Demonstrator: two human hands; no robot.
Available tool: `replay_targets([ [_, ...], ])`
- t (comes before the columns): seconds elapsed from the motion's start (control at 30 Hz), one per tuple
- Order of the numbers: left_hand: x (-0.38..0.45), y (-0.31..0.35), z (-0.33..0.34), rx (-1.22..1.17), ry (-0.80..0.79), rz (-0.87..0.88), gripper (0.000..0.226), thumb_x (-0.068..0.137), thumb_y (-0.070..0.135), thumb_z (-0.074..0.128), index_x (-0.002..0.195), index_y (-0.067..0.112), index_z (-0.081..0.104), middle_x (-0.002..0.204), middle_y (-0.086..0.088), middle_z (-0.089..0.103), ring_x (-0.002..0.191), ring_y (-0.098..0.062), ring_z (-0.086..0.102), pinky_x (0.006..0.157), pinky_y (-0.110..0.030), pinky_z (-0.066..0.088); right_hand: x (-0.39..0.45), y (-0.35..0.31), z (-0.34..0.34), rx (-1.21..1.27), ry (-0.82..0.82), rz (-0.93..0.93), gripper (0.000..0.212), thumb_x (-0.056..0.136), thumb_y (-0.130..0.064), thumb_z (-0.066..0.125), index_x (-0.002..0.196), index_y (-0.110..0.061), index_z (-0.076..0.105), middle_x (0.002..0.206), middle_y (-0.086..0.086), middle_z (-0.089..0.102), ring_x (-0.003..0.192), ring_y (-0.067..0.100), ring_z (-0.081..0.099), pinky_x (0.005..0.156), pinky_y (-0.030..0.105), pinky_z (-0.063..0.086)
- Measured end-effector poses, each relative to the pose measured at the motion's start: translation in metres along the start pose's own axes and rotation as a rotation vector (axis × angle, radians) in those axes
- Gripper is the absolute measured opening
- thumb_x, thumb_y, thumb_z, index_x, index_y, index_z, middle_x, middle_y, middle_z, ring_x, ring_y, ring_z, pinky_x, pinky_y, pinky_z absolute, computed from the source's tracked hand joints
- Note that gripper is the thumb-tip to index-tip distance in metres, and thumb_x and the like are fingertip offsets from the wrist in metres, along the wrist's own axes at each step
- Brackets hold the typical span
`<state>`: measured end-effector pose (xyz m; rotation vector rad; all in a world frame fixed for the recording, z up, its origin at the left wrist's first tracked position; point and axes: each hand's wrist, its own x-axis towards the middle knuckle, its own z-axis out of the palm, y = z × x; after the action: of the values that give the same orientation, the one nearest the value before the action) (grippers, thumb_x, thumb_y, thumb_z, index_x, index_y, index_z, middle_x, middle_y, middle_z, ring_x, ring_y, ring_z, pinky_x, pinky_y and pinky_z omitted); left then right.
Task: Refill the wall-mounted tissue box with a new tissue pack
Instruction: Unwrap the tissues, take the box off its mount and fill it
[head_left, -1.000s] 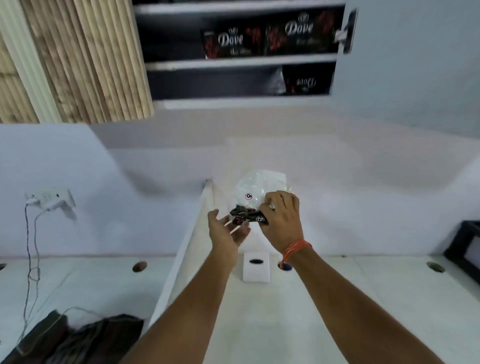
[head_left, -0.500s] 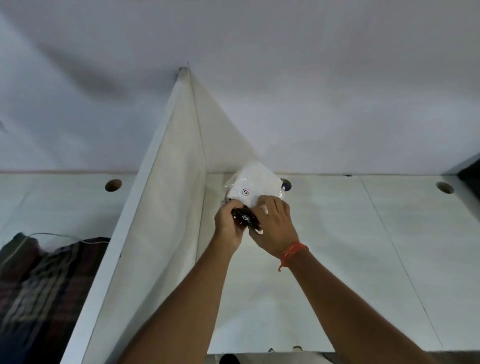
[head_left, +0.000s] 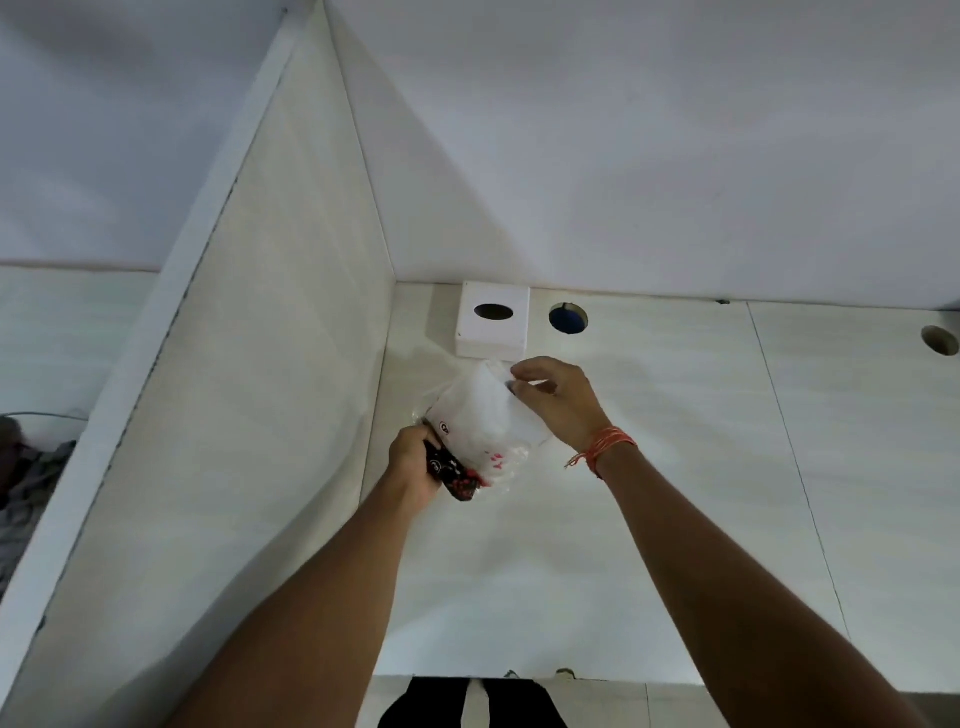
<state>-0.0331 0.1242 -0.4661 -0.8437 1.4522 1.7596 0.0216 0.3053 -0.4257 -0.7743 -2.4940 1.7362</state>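
A tissue pack (head_left: 480, 431) in clear plastic, with a black and red printed end, is held above the white counter. My left hand (head_left: 413, 460) grips its dark lower end. My right hand (head_left: 553, 400) pinches the plastic at the pack's upper end. A white square tissue box (head_left: 493, 332) with an oval slot on top sits just beyond the pack, against the back wall.
A white partition panel (head_left: 249, 364) rises on the left, close to my left hand. The counter (head_left: 675, 467) has round holes, one beside the box (head_left: 568, 318) and one at far right (head_left: 939, 340). Dark checked cloth (head_left: 26, 483) lies beyond the partition.
The view has tilted down and the tissue box has come into sight. My hands have moved apart along the pack: left to the dark end, right to the upper end.
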Motion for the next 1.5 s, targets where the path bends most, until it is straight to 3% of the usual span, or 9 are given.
replay_targets([
  [0.17,0.016,0.003,0.005,0.035,0.055,-0.008,0.034,0.09,-0.008,0.033,0.074,0.008,0.058,0.061,-0.005,0.061,0.067,-0.023,0.055,0.051,-0.025,0.052,0.007,0.013,0.008,0.055,-0.11,0.01,0.007,0.087,-0.032,0.068,0.082,-0.027,0.069,0.072,-0.017,0.063,0.066,-0.001,0.057,0.065,0.011,0.042],
  [0.27,0.03,0.007,0.003,0.042,0.075,0.039,0.02,0.09,0.004,0.051,0.086,0.008,0.071,0.078,-0.007,0.068,0.077,-0.026,0.064,0.059,-0.027,0.054,0.012,0.02,0.016,0.059,-0.14,0.0,0.016,0.077,-0.048,0.067,0.083,-0.034,0.068,0.082,-0.014,0.067,0.077,0.004,0.063,0.072,0.014,0.045],
  [0.47,0.047,0.006,-0.004,0.163,0.219,0.22,0.014,0.091,0.008,0.063,0.105,0.008,0.064,0.1,-0.01,0.067,0.093,-0.026,0.06,0.078,-0.032,0.049,0.019,0.039,0.03,0.166,-0.171,0.146,0.056,0.075,-0.057,0.06,0.09,-0.003,0.064,0.078,0.006,0.058,0.073,0.022,0.054,0.069,0.032,0.044],
  [0.7,0.059,0.006,-0.009,0.061,0.093,0.049,0.015,0.083,0.016,0.075,0.089,0.005,0.068,0.086,-0.013,0.068,0.075,-0.029,0.065,0.071,-0.035,0.056,0.024,0.053,0.039,0.484,-0.146,0.505,0.078,0.07,-0.082,0.054,0.124,-0.027,0.064,0.131,0.003,0.065,0.121,0.026,0.059,0.107,0.05,0.044],
  [0.77,0.059,0.006,-0.009,0.083,0.046,0.009,0.016,0.078,0.008,0.07,0.094,0.005,0.068,0.087,-0.014,0.068,0.073,-0.028,0.065,0.067,-0.032,0.054,0.024,0.057,0.039,0.502,-0.112,0.491,0.08,0.068,-0.069,0.067,0.121,-0.009,0.064,0.128,0.016,0.065,0.117,0.036,0.061,0.105,0.059,0.045],
  [0.9,0.056,0.006,-0.004,0.218,0.068,0.073,0.03,0.071,-0.015,0.05,0.093,0.003,0.057,0.075,-0.013,0.058,0.065,-0.026,0.056,0.059,-0.029,0.047,0.025,0.059,0.038,0.457,-0.039,0.456,0.028,0.082,-0.023,0.074,0.102,-0.003,0.07,0.108,0.018,0.073,0.101,0.039,0.068,0.092,0.057,0.054],
  [1.07,0.064,0.004,-0.002,0.195,0.095,0.121,0.033,0.073,-0.021,0.046,0.091,0.005,0.054,0.083,-0.015,0.058,0.066,-0.024,0.057,0.058,-0.027,0.046,0.031,0.065,0.035,0.614,-0.048,0.498,0.03,0.084,-0.024,0.073,0.108,-0.005,0.07,0.105,0.015,0.072,0.093,0.034,0.068,0.088,0.055,0.055],
  [1.17,0.069,-0.001,-0.003,0.24,0.075,0.178,0.054,0.076,-0.02,0.052,0.124,0.006,0.054,0.11,-0.016,0.062,0.083,-0.025,0.062,0.063,-0.029,0.05,0.031,0.07,0.037,0.538,-0.056,0.454,0.031,0.08,-0.015,0.078,0.108,-0.009,0.068,0.11,0.015,0.073,0.098,0.035,0.071,0.086,0.053,0.058],
  [1.5,0.074,-0.004,-0.016,0.763,0.314,0.473,0.077,0.086,0.014,0.071,0.15,0.005,0.029,0.143,-0.021,0.049,0.132,-0.036,0.05,0.108,-0.041,0.045,0.035,0.076,0.008,0.554,0.165,0.465,0.017,0.078,-0.009,0.075,0.093,-0.011,0.065,0.094,0.014,0.069,0.084,0.033,0.066,0.075,0.046,0.056],
])
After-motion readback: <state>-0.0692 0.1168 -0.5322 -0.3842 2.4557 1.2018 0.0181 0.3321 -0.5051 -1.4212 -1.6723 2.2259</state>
